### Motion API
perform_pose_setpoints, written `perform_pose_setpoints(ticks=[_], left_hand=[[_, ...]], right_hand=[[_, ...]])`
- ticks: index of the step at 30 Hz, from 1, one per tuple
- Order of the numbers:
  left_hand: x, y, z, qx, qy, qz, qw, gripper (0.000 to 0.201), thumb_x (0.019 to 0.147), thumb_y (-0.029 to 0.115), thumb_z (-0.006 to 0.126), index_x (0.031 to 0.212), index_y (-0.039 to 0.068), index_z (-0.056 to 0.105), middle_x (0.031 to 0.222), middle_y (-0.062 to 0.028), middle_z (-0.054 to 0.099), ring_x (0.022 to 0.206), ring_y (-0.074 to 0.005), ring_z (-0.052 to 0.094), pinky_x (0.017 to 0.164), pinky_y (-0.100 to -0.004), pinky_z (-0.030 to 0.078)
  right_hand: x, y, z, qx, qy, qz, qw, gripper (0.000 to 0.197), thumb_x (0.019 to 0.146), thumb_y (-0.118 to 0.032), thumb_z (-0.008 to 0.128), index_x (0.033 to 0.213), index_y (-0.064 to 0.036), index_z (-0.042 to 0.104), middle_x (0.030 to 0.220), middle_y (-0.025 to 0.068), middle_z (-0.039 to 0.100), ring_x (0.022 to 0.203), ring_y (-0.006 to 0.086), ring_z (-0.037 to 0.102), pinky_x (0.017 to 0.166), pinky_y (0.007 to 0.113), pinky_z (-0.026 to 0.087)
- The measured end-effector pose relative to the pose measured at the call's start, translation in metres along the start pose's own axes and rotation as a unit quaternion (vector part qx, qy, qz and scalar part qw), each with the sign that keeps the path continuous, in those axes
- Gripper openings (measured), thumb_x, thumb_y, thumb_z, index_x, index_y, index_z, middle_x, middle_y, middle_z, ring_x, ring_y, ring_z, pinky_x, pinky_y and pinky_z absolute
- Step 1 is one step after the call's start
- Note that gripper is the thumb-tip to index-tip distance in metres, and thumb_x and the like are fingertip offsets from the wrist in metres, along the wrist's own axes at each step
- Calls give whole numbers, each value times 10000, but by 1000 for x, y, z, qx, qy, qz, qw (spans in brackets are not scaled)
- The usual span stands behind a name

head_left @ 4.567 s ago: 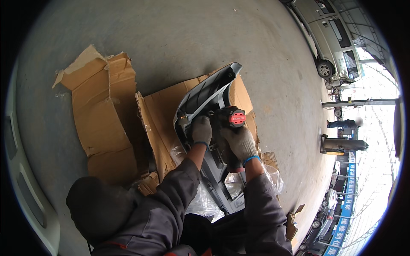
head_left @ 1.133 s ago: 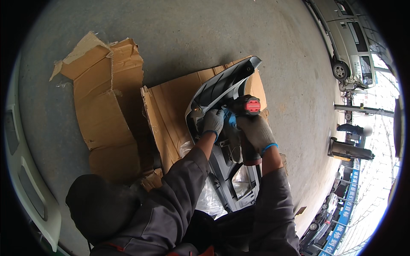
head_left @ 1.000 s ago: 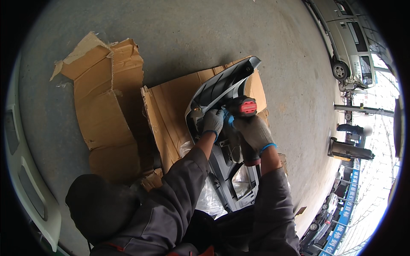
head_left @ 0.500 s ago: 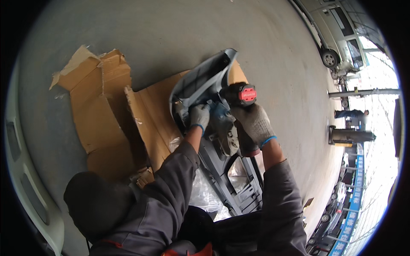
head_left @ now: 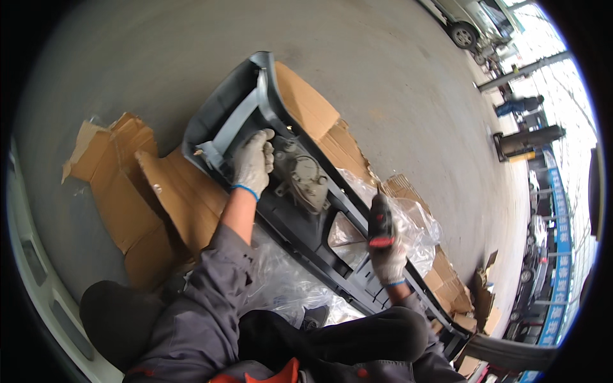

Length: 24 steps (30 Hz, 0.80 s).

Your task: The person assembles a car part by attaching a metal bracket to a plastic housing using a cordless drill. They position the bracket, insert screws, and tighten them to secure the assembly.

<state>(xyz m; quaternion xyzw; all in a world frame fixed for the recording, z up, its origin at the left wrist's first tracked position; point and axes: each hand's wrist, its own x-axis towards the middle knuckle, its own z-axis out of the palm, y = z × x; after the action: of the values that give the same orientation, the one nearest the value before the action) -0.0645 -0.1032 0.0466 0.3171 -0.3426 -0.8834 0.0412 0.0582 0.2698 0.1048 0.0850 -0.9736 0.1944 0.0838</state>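
A long grey car bumper lies with its hollow back side up, running from the upper left to the lower right. In its far part sits a headlight with its rear housing and wires showing. My left hand, in a pale knit glove, is beside that lamp, over the bumper's hollow. Its fingers are curled closed, and what they may hold is hidden. My right hand, also gloved, grips a black and red cordless drill above the bumper's right edge. The drill's bit points away from me, apart from the lamp.
Torn cardboard lies at the left, with more cardboard under the bumper. Clear plastic film is bunched beneath it. A white car panel curves along the left rim. A person and a parked vehicle are far right.
My right hand has drawn the drill back from the lamp, toward the lower right. My left hand has shifted off the lamp's side, fingers now curled. The view has turned, showing more of the bumper.
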Motion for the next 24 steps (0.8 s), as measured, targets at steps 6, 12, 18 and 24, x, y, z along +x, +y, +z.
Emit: perform_pose_setpoints(ticks=[6, 12, 18, 24], left_hand=[[-68, 21, 58, -131, -289, -86, 944, 382, 1120, 300, 472, 1290, -5, 630, 744, 22, 498, 526, -79, 384, 412, -214, 292], [-94, -81, 74, -250, -405, -328, 816, 418, 1104, 316, 499, 1388, 23, 589, 1123, -124, 718, 882, -244, 700, 616, -293, 556], [-127, -146, 58, -293, -402, -387, 777, 480, 1088, 316, 493, 1433, -11, 557, 1448, -237, 598, 1338, -437, 579, 1098, -562, 515], [-128, -146, 53, -283, -404, -388, 778, 577, 1068, 439, 505, 1449, 7, 550, 1538, -208, 520, 1433, -406, 476, 1205, -596, 381]], right_hand=[[-162, 27, 10, -66, -3, 204, 977, 815, 770, -291, 858, 1436, -7, 484, 1184, 232, 683, 1079, 445, 671, 909, 508, 554], [-194, 26, 36, -81, 2, 217, 973, 892, 738, -242, 865, 1486, -73, 409, 1228, 268, 623, 1079, 484, 636, 908, 537, 539], [-170, 23, 18, -43, -138, 221, 965, 977, 742, -320, 874, 1510, -20, 348, 1272, 277, 608, 1133, 484, 617, 956, 553, 523], [-134, -7, -32, -83, -162, 181, 966, 890, 731, -233, 842, 1498, -65, 423, 1434, 240, 522, 1270, 444, 560, 1046, 515, 496]])
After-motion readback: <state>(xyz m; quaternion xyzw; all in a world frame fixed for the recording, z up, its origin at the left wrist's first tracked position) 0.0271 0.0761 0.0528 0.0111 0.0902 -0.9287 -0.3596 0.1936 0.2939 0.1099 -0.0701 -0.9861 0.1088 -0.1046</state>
